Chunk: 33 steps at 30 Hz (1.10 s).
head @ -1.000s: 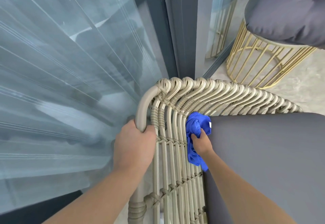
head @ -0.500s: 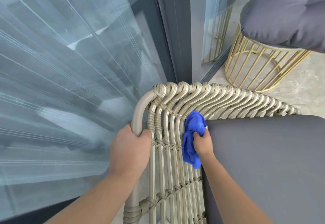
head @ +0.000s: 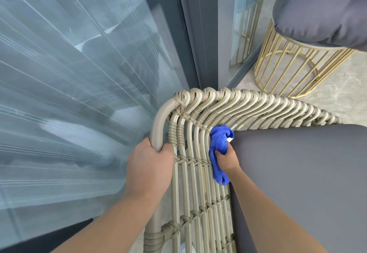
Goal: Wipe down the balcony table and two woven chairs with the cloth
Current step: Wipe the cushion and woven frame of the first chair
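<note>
Moved since earlier frame: cloth (head: 220,143), slightly farther up woven chair (head: 198,173) inner corner. Hands: right hand (head: 227,158) grips cloth; left hand (head: 151,165) grips frame. Step: wiping weave beside cushion (head: 297,183). Next, likely: far rim

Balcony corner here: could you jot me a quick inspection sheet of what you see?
Surface: pale stone floor.
Job's things: woven chair with grey cushion; blue cloth bunched against the weave beside the cushion's corner.
Clutter: nothing seen.
Hands: left hand grips the chair's frame tube; right hand holds the cloth.
Cables: nothing seen.
Surroundings: glass door on the left with dark frame; gold wire stool topped by a grey pad.
</note>
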### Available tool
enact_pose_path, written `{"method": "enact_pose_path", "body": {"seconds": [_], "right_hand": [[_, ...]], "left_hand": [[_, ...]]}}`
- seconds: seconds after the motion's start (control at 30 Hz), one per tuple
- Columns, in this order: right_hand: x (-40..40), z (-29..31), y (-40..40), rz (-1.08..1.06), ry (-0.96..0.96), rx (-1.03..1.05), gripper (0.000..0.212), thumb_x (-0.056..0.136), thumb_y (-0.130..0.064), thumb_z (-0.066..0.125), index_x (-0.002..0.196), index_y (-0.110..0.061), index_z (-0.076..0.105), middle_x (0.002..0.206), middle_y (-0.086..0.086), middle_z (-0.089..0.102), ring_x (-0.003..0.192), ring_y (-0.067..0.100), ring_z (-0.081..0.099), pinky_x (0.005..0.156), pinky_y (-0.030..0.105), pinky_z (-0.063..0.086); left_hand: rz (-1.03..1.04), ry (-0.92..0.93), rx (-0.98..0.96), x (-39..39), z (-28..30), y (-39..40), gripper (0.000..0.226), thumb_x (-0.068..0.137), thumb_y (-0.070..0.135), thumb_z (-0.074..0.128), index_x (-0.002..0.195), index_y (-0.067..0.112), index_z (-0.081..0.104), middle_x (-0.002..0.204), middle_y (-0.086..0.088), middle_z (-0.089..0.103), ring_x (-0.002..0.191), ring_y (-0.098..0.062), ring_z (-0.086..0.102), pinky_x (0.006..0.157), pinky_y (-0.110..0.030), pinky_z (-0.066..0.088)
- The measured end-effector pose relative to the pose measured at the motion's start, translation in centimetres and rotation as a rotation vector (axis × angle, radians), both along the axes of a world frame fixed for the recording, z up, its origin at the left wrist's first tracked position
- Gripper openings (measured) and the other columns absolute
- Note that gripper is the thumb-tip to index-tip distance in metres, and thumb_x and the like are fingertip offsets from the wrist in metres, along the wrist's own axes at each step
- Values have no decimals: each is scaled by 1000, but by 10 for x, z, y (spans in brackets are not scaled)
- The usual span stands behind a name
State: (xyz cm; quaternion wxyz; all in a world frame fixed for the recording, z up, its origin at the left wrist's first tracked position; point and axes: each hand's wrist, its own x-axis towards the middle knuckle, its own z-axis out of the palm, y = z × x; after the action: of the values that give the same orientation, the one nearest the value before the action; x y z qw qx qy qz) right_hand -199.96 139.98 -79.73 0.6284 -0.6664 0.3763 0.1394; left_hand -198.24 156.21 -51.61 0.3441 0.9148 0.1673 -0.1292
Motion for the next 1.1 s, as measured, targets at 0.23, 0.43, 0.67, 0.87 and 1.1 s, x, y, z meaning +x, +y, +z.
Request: {"method": "enact_pose_path", "body": {"seconds": [0.23,0.43,0.67,0.87,1.1], "right_hand": [[-42,-7,3,197,5,-84,65,101,-12,57,161,-19,31,147,-1,53,134,25,52,113,40,42],[-84,-21,17,195,25,-72,61,99,-20,58,155,-28,37,137,-2,59,120,24,60,107,50,50],[-135,-19,32,191,32,-26,57,98,-24,56,152,-33,39,139,-3,58,118,20,63,106,48,51],[-168,-28,42,183,24,-18,61,90,-36,54,149,-40,39,140,-6,57,117,17,63,104,49,52],[-218,-6,57,204,97,-25,62,102,-18,55,158,-30,31,145,-9,48,120,14,55,105,35,45]], "left_hand": [[9,-5,-4,2,2,-2,16,90,25,58,76,18,62,67,-10,66,68,-34,70,61,-54,61],[12,8,20,3,3,-1,14,86,27,58,79,15,63,73,-14,69,67,-34,72,61,-55,61],[-4,18,27,0,8,-3,12,90,21,58,87,12,64,79,-13,70,66,-33,73,54,-51,62],[-13,20,22,2,6,-1,8,91,21,57,86,17,63,76,-8,70,58,-29,73,51,-46,62],[5,11,14,3,0,2,13,90,21,56,96,14,65,79,-7,70,57,-27,72,44,-34,57]]}}
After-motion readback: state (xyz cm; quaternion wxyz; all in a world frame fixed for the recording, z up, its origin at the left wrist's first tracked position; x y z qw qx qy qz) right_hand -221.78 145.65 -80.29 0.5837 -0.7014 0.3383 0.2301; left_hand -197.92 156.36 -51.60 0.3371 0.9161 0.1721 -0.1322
